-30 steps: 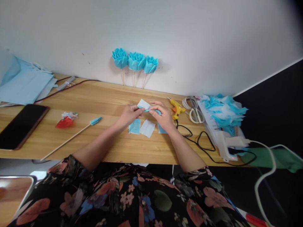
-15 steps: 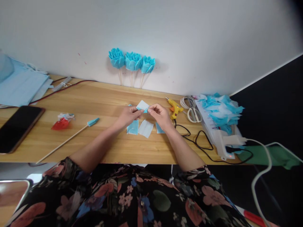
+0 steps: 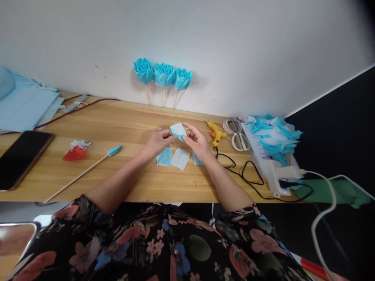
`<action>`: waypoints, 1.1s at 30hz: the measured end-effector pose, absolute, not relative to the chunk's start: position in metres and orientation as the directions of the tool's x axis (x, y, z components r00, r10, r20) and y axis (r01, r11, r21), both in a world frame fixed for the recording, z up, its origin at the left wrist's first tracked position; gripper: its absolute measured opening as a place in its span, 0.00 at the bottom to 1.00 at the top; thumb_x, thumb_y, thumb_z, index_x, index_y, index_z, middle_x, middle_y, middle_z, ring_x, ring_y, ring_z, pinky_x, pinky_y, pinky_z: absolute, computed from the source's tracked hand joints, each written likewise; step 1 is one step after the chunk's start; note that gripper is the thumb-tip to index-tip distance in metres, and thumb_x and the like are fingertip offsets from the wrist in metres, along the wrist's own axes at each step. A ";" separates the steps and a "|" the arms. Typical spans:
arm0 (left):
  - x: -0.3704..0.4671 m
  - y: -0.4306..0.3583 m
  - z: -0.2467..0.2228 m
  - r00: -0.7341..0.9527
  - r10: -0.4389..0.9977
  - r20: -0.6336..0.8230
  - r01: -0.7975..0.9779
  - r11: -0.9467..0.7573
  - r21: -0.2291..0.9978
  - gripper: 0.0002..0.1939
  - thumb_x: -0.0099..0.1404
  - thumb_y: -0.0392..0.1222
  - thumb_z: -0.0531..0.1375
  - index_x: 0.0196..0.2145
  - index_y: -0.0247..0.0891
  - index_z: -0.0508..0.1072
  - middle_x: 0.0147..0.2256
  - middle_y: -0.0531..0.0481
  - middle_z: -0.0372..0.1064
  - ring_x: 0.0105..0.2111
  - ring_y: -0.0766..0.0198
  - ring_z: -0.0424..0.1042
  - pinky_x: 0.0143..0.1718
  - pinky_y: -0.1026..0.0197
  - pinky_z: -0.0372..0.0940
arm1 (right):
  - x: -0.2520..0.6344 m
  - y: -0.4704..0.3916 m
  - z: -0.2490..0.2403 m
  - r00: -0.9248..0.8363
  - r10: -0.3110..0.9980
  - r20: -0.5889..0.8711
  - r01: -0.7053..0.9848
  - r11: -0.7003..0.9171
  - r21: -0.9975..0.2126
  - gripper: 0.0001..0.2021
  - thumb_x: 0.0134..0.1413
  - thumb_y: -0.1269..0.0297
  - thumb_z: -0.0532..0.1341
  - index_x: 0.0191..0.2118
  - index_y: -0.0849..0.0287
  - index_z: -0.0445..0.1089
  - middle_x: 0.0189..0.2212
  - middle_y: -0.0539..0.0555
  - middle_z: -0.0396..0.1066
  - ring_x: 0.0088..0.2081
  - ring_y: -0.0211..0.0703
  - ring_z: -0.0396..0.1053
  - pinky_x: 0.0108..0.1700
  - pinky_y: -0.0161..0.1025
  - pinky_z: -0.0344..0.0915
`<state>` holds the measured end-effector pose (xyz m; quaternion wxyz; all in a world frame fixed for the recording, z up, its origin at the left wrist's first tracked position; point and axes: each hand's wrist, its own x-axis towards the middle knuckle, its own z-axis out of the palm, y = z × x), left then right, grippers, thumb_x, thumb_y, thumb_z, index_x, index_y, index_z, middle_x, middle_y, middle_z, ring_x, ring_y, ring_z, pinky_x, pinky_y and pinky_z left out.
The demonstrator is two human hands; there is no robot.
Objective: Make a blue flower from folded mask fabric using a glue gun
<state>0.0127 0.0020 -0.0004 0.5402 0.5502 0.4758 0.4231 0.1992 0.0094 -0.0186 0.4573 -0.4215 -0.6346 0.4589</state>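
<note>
Between my left hand (image 3: 162,142) and my right hand (image 3: 197,141) is a small square of blue-and-white mask fabric (image 3: 178,129), pinched along its lower edge by both. A bit of blue shows folded near the fingertips. Below the hands lie a blue fabric piece (image 3: 164,157), a white fabric piece (image 3: 180,159) and another blue piece (image 3: 197,159) partly covered by my right wrist. To the left a wooden stick (image 3: 79,177) lies slantwise, its tip wrapped in blue fabric (image 3: 115,150).
Three blue fabric flowers (image 3: 164,75) on sticks lean against the wall. Right of my hands are a yellow glue gun (image 3: 216,133), scissors (image 3: 240,142), a heap of fabric scraps (image 3: 277,132) and a power strip (image 3: 275,179). A phone (image 3: 23,158) and face masks (image 3: 26,103) lie left.
The fabric square has turned more upright between my hands, and more blue shows on its face. My right fingers have spread and shifted up behind its right edge.
</note>
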 end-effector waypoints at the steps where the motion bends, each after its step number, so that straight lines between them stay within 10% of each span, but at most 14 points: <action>1: 0.013 0.002 0.000 0.187 0.982 -0.035 0.048 0.027 0.998 0.11 0.59 0.46 0.64 0.24 0.37 0.70 0.23 0.56 0.62 0.24 0.69 0.59 0.28 0.63 0.56 | 0.199 0.009 -0.019 -0.245 0.951 0.188 0.105 0.219 -0.970 0.27 0.53 0.56 0.65 0.59 0.54 0.67 0.30 0.47 0.67 0.32 0.38 0.65 0.38 0.39 0.64; 13: 0.013 0.001 0.000 0.233 0.972 0.000 0.014 -0.004 1.000 0.13 0.59 0.49 0.63 0.24 0.37 0.71 0.23 0.55 0.62 0.24 0.70 0.59 0.29 0.64 0.58 | 0.197 0.009 -0.018 -0.285 0.947 0.150 0.097 0.185 -0.978 0.34 0.52 0.50 0.67 0.65 0.48 0.62 0.28 0.47 0.64 0.30 0.39 0.61 0.34 0.39 0.61; 33: 0.012 0.006 -0.010 0.361 0.930 -0.064 0.227 -0.022 0.974 0.15 0.63 0.48 0.60 0.23 0.37 0.73 0.19 0.54 0.65 0.21 0.70 0.61 0.25 0.65 0.55 | 0.203 0.007 -0.014 -0.223 0.938 0.267 0.266 0.322 -0.909 0.09 0.54 0.57 0.66 0.38 0.55 0.77 0.33 0.49 0.76 0.31 0.37 0.67 0.35 0.37 0.62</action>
